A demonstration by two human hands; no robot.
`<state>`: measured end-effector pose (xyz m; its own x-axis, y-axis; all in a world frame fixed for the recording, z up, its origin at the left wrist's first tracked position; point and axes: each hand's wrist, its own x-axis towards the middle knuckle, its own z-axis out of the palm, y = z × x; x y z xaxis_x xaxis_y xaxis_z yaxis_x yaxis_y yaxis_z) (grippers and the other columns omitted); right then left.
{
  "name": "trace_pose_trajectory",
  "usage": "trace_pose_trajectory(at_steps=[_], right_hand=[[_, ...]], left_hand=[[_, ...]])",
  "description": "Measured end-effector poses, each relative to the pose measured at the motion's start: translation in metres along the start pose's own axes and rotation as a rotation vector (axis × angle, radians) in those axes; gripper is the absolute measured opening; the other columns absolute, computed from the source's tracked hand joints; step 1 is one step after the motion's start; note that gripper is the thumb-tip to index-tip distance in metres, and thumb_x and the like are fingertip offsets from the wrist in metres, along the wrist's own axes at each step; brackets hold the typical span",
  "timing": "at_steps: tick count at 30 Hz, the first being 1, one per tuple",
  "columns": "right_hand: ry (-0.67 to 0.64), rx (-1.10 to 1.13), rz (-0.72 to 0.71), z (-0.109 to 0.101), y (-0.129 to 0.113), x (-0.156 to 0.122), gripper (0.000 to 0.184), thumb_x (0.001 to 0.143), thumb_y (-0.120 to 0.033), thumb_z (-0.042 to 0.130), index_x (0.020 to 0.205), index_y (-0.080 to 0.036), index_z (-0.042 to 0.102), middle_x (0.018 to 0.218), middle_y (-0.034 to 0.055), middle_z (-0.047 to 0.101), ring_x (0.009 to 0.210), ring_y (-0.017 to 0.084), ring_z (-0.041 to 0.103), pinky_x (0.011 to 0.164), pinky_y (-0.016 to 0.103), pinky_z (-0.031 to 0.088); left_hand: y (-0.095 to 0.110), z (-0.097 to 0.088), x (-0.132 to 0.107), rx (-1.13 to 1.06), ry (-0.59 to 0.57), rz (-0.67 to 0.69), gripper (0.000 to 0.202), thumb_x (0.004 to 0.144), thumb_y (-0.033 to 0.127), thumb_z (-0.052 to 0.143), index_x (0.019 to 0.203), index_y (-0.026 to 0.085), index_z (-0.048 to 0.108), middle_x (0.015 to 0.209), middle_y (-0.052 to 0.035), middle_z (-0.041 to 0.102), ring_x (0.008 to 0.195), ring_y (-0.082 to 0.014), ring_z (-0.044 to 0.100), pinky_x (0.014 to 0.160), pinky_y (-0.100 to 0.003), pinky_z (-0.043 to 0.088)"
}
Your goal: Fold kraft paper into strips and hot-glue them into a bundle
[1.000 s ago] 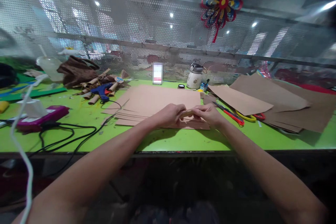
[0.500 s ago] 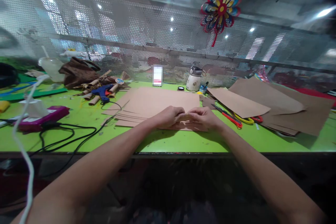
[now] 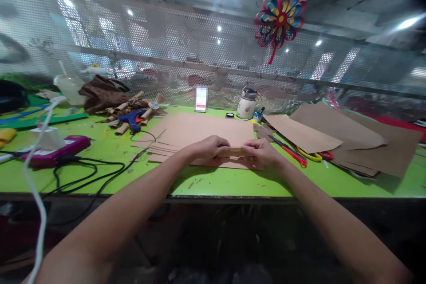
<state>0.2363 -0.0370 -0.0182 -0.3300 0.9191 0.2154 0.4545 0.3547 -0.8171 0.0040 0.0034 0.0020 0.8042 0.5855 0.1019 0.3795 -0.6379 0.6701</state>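
Observation:
My left hand (image 3: 208, 147) and my right hand (image 3: 261, 151) meet over a stack of brown paper sheets (image 3: 196, 133) on the green table (image 3: 233, 182). Between them they pinch a small folded or rolled strip of brown paper (image 3: 237, 152) that lies across the stack's near edge. Both hands have their fingers curled onto the strip, thumbs toward each other. The top sheet stretches away behind the hands.
Red and yellow scissors (image 3: 301, 154) lie right of the stack beside larger brown sheets (image 3: 349, 135). A blue glue gun (image 3: 131, 118) and paper rolls sit at back left; black cables (image 3: 86, 173) and a pink box (image 3: 63, 147) lie left. A white jar (image 3: 246, 105) stands behind.
The hands have drawn slightly apart, so more of the brown strip shows between them. The camera has tipped a little; the hands stay at the stack's near edge.

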Motion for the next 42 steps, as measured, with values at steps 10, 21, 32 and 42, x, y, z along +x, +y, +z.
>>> trace_pose_trajectory(at_steps=[10, 21, 32, 42], right_hand=[[-0.05, -0.19, -0.161, 0.002, -0.002, 0.0, 0.029, 0.084, -0.037, 0.052, 0.078, -0.013, 0.068, 0.069, 0.0038, 0.062, 0.062, 0.014, 0.053, 0.056, 0.024, 0.038], [-0.028, -0.217, -0.145, 0.005, -0.005, 0.001, 0.034, 0.084, -0.039, 0.05, 0.063, -0.014, 0.058, 0.056, -0.001, 0.05, 0.052, 0.01, 0.042, 0.049, 0.023, 0.029], [-0.146, 0.024, -0.057, 0.001, -0.003, 0.002, 0.048, 0.084, -0.054, 0.048, 0.053, -0.018, 0.04, 0.045, -0.0058, 0.034, 0.043, 0.007, 0.027, 0.044, 0.023, 0.021], [-0.097, 0.247, 0.121, 0.004, 0.002, 0.0, 0.038, 0.077, -0.052, 0.059, 0.065, -0.017, 0.049, 0.045, -0.0063, 0.041, 0.039, 0.007, 0.036, 0.039, 0.021, 0.027]], left_hand=[[-0.001, 0.006, 0.009, -0.002, 0.002, 0.035, 0.032, 0.082, 0.033, 0.045, 0.09, 0.011, 0.065, 0.076, -0.0043, 0.063, 0.067, -0.0131, 0.053, 0.06, -0.022, 0.037], [-0.001, 0.014, 0.015, 0.033, 0.113, -0.001, 0.035, 0.081, 0.041, 0.048, 0.08, 0.01, 0.067, 0.07, -0.0041, 0.062, 0.062, -0.012, 0.05, 0.054, -0.022, 0.033], [0.002, 0.004, 0.009, -0.195, -0.06, 0.016, 0.03, 0.082, 0.038, 0.047, 0.069, 0.013, 0.056, 0.059, 0.0018, 0.048, 0.057, -0.0113, 0.048, 0.055, -0.022, 0.035], [-0.005, 0.002, 0.001, -0.652, -0.161, -0.091, 0.022, 0.076, 0.034, 0.059, 0.08, 0.013, 0.059, 0.061, -0.0001, 0.057, 0.061, -0.0155, 0.059, 0.068, -0.032, 0.046]])
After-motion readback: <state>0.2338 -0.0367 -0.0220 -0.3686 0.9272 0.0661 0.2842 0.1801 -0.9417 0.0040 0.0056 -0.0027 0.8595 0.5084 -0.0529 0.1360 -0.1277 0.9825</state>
